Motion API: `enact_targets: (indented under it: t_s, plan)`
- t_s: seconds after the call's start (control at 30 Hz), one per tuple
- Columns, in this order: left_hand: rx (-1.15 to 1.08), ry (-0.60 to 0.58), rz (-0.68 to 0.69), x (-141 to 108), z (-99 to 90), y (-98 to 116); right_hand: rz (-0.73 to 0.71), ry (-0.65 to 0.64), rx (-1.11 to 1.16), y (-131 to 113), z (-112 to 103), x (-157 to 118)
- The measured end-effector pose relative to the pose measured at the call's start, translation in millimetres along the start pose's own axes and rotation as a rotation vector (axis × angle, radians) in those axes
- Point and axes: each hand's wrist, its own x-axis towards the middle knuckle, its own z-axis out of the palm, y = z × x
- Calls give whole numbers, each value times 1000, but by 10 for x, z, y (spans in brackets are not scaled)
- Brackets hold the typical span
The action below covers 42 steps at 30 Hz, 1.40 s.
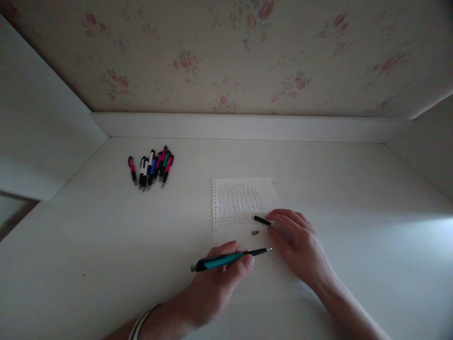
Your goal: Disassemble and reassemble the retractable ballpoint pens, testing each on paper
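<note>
A teal pen (221,261) with black ends lies across my left hand (226,278), whose fingers are closed around it. Its slim metal point faces right, over the sheet of paper (240,182). Between the curled fingers of my right hand (300,243) is what looks like a white pen (262,220); its black end sticks out to the left, and the rest is partly hidden. A small dark pen tip (255,233) rests on the paper between both hands. Rows of handwriting fill the upper part of the sheet, and punched holes line its left edge.
Several pens (155,165) in pink, white, blue, purple and teal lie in a bunch at the back left of the white desk (123,236). One pink pen (132,170) lies slightly apart. Behind the desk stands a flowered wall (186,61), with white panels at both sides.
</note>
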Motion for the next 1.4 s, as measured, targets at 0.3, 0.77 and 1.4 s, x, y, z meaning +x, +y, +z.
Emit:
enact_targets:
  t_s: [0.3, 0.77, 1.4]
  plan:
    - [52, 2, -19, -15, -4, 9, 184, 100, 83, 74, -26, 53]
    - [1, -65, -57, -36, -6, 19, 297, 83, 89, 84, -25, 75]
    - [-295, -24, 66, -6, 28, -70, 495, -580, 1186, -581, -44, -250]
